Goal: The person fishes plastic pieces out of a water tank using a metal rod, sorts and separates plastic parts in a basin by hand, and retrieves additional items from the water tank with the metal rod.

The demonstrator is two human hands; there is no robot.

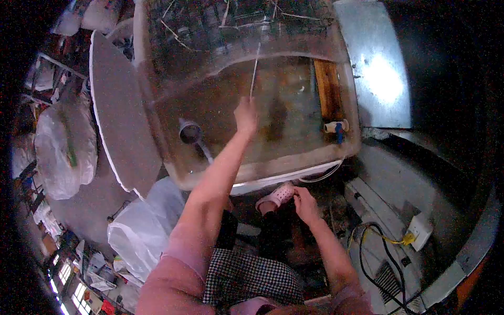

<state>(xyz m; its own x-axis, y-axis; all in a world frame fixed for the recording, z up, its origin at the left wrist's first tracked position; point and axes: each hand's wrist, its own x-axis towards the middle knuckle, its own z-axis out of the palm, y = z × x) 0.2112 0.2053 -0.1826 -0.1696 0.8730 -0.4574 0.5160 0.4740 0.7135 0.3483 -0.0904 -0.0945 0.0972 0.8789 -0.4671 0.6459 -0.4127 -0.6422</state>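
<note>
My left hand [245, 115] is closed round the near end of a thin, light rod [255, 71], over a large vat of murky brownish water [236, 89]. The rod points away from me toward a dark mesh [210, 31] with pale twig-like strands at the vat's far side. A grey ladle-like scoop [190, 132] rests at the vat's left, its handle toward me. My right hand [305, 203] is low, in front of the vat's near rim [262, 173], beside a pink clog [283, 193]. Its fingers are bent together; anything between them is too small to tell.
A wooden board [328, 89] and a white-and-blue valve [337, 127] are at the vat's right. A metal sheet [378, 68] lies beyond. Cables [386, 244] run at lower right. Plastic bags [142, 231] and a grey board [123, 115] stand left.
</note>
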